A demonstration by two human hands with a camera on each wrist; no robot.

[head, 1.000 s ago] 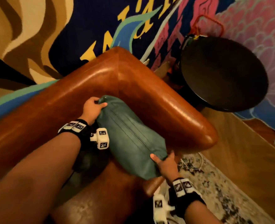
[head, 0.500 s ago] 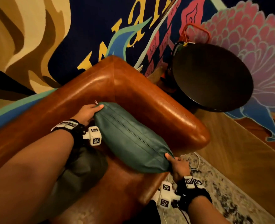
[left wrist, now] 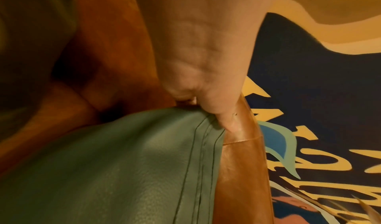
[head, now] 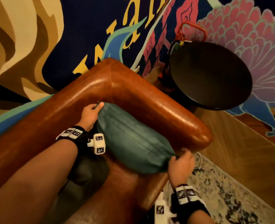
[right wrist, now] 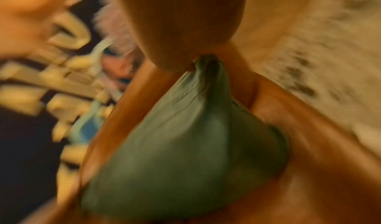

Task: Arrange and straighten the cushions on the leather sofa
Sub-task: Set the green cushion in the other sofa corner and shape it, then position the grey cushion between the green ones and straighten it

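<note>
Your left hand pinches the far corner of the green cushion, thumb on top by the zip seam, and your right hand bunches the near corner in curled fingers. The cushion lies slantwise in the corner of the leather sofa, leaning against its right arm.

It should handle as light and soft: the skin gathers to a point under your right grip, so corners are the natural holds, though a smooth leather-like cover may slip on the sofa hide. Pull evenly, or it will sag in the middle.

The right wrist view is smeared by motion, so your fingers there are hard to read; the grip looks firm. A second, darker cushion lies partly under your left forearm. The cushion's underside and the seat beneath it are hidden.
</note>
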